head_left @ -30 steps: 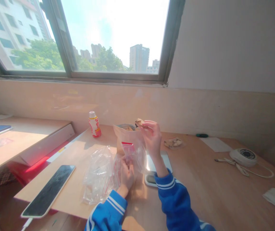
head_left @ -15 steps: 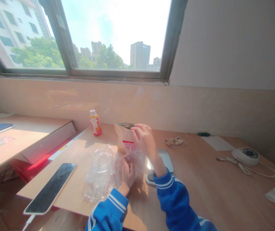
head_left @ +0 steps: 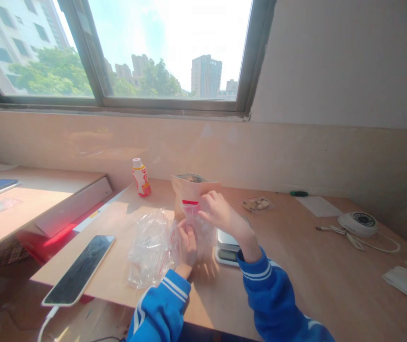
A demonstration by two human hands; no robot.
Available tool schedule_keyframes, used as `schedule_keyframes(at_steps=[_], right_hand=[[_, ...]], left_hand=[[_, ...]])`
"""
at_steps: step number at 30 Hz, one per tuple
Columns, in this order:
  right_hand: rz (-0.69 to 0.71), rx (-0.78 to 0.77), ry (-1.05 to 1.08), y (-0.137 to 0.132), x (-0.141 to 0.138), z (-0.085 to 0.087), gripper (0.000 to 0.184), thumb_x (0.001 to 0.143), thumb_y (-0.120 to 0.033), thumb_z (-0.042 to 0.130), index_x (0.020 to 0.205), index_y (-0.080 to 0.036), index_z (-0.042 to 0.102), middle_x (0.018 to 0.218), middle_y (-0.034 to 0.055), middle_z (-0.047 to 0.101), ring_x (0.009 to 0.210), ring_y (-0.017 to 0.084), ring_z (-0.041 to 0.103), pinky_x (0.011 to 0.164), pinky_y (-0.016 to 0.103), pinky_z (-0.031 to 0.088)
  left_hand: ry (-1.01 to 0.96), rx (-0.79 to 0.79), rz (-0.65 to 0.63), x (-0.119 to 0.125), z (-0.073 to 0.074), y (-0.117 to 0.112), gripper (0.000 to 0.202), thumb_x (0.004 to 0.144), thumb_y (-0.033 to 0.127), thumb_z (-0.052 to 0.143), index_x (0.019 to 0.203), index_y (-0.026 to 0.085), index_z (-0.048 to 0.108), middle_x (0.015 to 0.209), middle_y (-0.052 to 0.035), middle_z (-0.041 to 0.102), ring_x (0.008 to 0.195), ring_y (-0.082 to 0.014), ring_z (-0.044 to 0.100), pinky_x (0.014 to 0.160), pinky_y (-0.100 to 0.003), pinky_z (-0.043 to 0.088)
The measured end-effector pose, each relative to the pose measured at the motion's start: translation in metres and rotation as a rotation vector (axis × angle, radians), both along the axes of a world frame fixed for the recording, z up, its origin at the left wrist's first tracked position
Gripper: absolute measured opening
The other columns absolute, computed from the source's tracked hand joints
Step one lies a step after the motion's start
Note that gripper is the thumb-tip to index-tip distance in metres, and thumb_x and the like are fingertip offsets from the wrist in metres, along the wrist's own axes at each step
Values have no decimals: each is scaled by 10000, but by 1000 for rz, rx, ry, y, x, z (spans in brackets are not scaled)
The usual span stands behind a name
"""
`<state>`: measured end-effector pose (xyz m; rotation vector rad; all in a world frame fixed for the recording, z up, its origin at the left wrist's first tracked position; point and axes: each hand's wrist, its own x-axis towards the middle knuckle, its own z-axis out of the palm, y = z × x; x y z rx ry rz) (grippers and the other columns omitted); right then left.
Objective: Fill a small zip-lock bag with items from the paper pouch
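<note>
Clear zip-top plastic bag (head_left: 199, 230) with red seal strip, upright: left hand (head_left: 187, 245) has fingers closed on its side, right hand (head_left: 217, 212) fingers gripping its mouth; closure state unclear. Tan paper pouch (head_left: 189, 189) stands open behind.

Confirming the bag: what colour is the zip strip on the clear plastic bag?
Red: the zip strip shows best in the head view, beside the right hand.

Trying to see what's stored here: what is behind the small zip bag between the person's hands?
A brown paper pouch stands behind the zip bag, open-topped. The bag and left hand cover its lower part, hiding its base.
</note>
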<state>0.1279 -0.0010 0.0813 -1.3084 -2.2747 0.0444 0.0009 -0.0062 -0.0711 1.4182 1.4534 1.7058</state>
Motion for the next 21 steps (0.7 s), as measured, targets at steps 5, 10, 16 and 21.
schedule_keyframes(at_steps=[5,10,16,21], right_hand=[[-10,-43,88,2,3,-2,165,875,-303,535,973,-171,530,974,94,553,918,242,531,793,363,448],[-35,-193,296,-2,12,2,360,869,-499,497,1013,-170,482,872,60,591,780,204,577,664,308,442],[97,-415,405,9,20,-3,367,808,-548,555,859,-186,526,823,16,620,750,170,579,638,274,431],[116,-422,615,14,22,-3,233,821,-414,548,845,-191,485,792,3,594,695,144,571,589,257,453]], left_hand=[[-29,35,61,1,5,-2,299,908,351,367,1134,175,455,1064,-105,592,993,-230,574,869,-403,462],[-138,94,12,4,21,-11,269,911,371,343,1074,183,446,941,-72,597,782,-173,600,747,-341,487],[-217,-60,-63,4,50,-17,289,903,384,380,1117,192,407,843,-26,603,693,-142,586,663,-297,475],[-228,-147,-193,-2,57,-18,309,868,424,456,1051,179,496,867,-35,609,689,-125,583,601,-246,461]])
